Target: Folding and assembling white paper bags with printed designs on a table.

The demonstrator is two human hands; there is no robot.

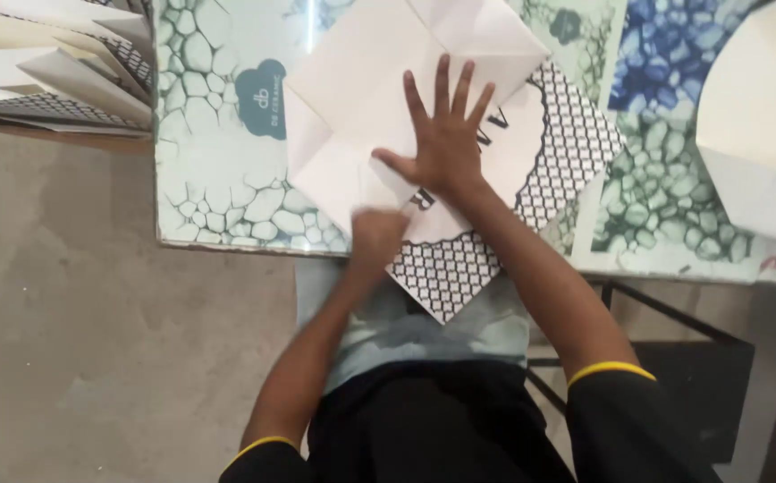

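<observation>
Bare concrete floor (75, 313) fills the lower left of our view, and above it runs the edge of a table (218, 192) topped with a glossy sheet printed in green and blue pebble shapes. At the far left of that table we see a stack of folded paper pieces (48, 76), cream outside with black lattice print showing at their edges; we judge these to be finished ones.

Moving right, our left hand (377, 234) is blurred at the near edge of the table. Its fingers look curled together against the lower fold, though we cannot tell whether they pinch it or only press it.

Just beside it, the paper sheet (424, 107) lies flat on the table, one corner hanging over the edge toward our lap. Several flaps are already creased inward, showing cream faces, while lattice-printed parts remain exposed at the right and bottom, so we judge the folding partly done.

Our right hand (446, 143) lies palm down on the sheet's middle, fingers spread wide, pinning it.

Farther right, a large cream sheet (763, 116) rests at the table's corner.
</observation>
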